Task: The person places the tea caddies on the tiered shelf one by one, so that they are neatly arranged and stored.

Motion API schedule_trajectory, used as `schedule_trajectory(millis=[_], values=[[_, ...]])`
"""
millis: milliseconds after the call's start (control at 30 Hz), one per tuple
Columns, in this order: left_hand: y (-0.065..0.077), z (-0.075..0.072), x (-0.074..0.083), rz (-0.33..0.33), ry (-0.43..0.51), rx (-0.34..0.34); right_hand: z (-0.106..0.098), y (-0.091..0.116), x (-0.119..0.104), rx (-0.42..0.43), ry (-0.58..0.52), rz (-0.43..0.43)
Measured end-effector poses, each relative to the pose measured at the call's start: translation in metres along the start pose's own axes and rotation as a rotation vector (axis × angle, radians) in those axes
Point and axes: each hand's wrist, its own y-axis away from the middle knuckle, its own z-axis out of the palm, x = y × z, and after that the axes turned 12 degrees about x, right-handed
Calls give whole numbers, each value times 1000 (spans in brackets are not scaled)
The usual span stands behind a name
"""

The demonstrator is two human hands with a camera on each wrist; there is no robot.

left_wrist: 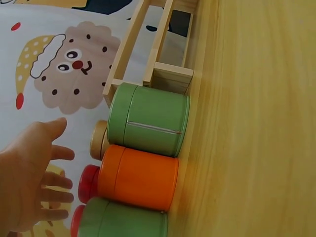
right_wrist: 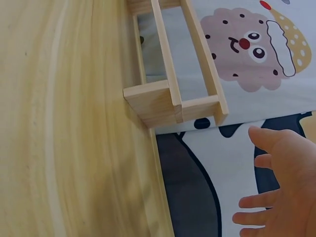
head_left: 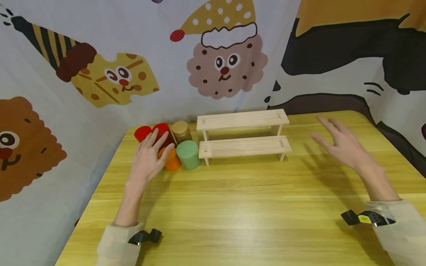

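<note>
My left hand (head_left: pixel 145 160) hovers over a cluster of round lidded tins at the table's back left, its fingers spread and holding nothing. Front row: a green tin (head_left: pixel 188 156), an orange tin (head_left: pixel 172 163) and a second green tin (left_wrist: pixel 128 220), the last mostly hidden by the hand in the head view. Behind them stand two red tins, one at the left (head_left: pixel 142 132) and one partly covered by fingers (head_left: pixel 161 128), plus a tan tin (head_left: pixel 181 130). My right hand (head_left: pixel 349 149), fingers extended and holding nothing, is raised right of a two-step wooden rack (head_left: pixel 244 146).
The rack stands near the back edge, its left end close beside the front green tin. Beneath everything is a wood-grain table (head_left: pixel 233 210). A cloth with cartoon prints (head_left: pixel 166 74) hangs behind the table. Each wrist wears a strapped black camera.
</note>
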Motion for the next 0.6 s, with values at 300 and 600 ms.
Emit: schedule_trajectory(millis=[300,600], values=[[6,1,-11,-21,35,64,13,0,-4,-18,-81,-22],[12,-2,-22,-78,52,35,25,-3,-6,-71,-140,3]])
